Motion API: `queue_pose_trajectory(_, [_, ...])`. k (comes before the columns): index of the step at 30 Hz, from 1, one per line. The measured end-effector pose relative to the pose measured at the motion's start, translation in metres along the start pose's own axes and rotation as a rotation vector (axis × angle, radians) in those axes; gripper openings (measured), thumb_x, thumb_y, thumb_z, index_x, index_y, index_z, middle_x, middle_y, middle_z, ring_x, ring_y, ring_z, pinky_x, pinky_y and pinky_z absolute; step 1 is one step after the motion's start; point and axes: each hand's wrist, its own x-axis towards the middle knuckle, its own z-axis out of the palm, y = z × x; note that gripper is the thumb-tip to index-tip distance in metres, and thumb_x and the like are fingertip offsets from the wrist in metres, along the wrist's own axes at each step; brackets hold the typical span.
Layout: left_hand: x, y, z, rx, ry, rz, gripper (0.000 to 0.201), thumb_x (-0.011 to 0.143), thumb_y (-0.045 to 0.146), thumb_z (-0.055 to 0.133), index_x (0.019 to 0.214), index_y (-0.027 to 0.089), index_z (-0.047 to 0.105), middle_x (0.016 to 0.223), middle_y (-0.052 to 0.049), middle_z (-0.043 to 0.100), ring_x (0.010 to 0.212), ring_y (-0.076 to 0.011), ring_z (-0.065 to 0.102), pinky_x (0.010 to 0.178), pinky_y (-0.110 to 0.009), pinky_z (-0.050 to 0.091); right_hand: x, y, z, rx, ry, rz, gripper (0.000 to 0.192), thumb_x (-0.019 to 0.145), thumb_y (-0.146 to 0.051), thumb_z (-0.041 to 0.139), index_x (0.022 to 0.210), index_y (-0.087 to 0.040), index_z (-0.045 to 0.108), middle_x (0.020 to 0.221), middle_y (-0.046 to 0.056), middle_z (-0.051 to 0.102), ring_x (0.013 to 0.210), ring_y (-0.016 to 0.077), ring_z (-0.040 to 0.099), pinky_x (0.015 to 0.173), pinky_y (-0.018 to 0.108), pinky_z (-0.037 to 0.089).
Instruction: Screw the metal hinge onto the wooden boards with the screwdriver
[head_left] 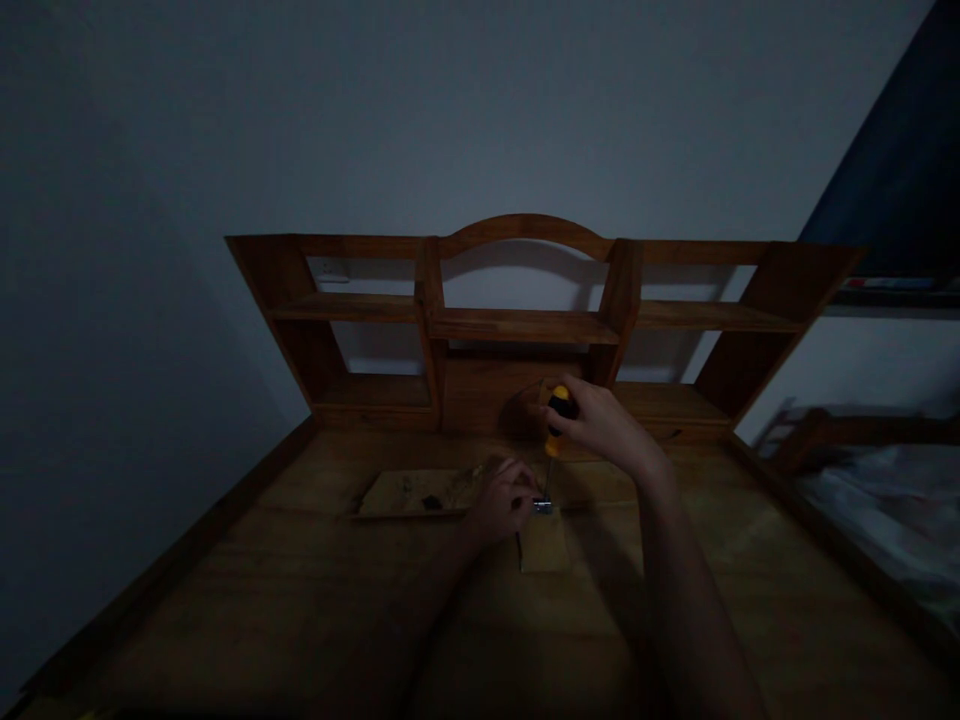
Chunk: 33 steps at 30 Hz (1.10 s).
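Observation:
My right hand (592,425) is wrapped round the yellow and black handle of a screwdriver (556,425). It stands nearly upright, and its shaft points down at a small shiny metal hinge (542,506). The hinge lies where a short wooden piece (543,545) meets a longer flat board (600,484). My left hand (504,498) is closed, with its fingertips pressed at the left edge of the hinge. Whether a screw is under the screwdriver tip is too small and dark to tell.
Small dark bits (433,502) lie on the board's left part. Behind the wooden desktop (285,560) rises a wooden shelf unit (525,325) against the wall. At the right, beyond the desk's raised edge, is a pale plastic-like heap (877,510). The light is dim.

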Motion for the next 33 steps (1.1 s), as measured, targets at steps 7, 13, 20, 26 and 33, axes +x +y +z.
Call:
queue_pose_trajectory(7, [0.000, -0.001, 0.000, -0.009, -0.007, 0.002, 0.031, 0.082, 0.009, 0.053, 0.095, 0.024, 0.077, 0.100, -0.006, 0.062, 0.101, -0.0215, 0.052, 0.091, -0.039, 0.042, 0.002, -0.002, 0.004, 0.013, 0.001, -0.036, 0.029, 0.095, -0.039, 0.052, 0.118, -0.024, 0.056, 0.105, 0.006, 0.069, 0.095, 0.0212, 0.065, 0.079, 0.030, 0.044])
queue_pose_trajectory(13, [0.001, 0.000, 0.000, -0.012, 0.006, 0.022, 0.032, 0.082, 0.008, 0.052, 0.093, 0.022, 0.078, 0.099, -0.007, 0.062, 0.100, -0.0213, 0.053, 0.091, -0.038, 0.043, 0.002, -0.004, 0.006, -0.108, 0.038, 0.058, 0.028, 0.093, -0.046, 0.051, 0.103, -0.021, 0.056, 0.086, 0.007, 0.068, 0.081, 0.0220, 0.065, 0.069, 0.029, 0.041])
queue_pose_trajectory(20, [0.001, 0.000, -0.001, -0.013, 0.003, 0.025, 0.031, 0.082, 0.008, 0.053, 0.093, 0.022, 0.077, 0.098, -0.006, 0.062, 0.100, -0.0207, 0.053, 0.091, -0.038, 0.042, 0.000, 0.000, 0.002, -0.021, -0.017, 0.033, 0.026, 0.088, -0.029, 0.052, 0.112, -0.020, 0.052, 0.083, 0.004, 0.066, 0.075, 0.0192, 0.063, 0.065, 0.026, 0.039])
queue_pose_trajectory(26, [0.001, 0.000, -0.001, -0.019, 0.002, 0.021, 0.030, 0.084, 0.009, 0.053, 0.094, 0.024, 0.077, 0.099, -0.006, 0.063, 0.101, -0.0207, 0.053, 0.090, -0.038, 0.042, 0.003, 0.008, 0.007, -0.141, 0.036, 0.106, 0.024, 0.092, -0.034, 0.051, 0.110, -0.019, 0.053, 0.084, 0.009, 0.068, 0.080, 0.0231, 0.065, 0.066, 0.028, 0.039])
queue_pose_trajectory(33, [0.001, -0.002, 0.000, -0.027, 0.003, 0.033, 0.031, 0.082, 0.008, 0.055, 0.096, 0.023, 0.077, 0.100, -0.005, 0.063, 0.101, -0.0206, 0.053, 0.091, -0.038, 0.042, -0.001, 0.008, -0.003, -0.069, 0.010, 0.098, 0.022, 0.090, -0.029, 0.053, 0.109, -0.019, 0.056, 0.089, 0.008, 0.070, 0.084, 0.0223, 0.066, 0.072, 0.027, 0.041])
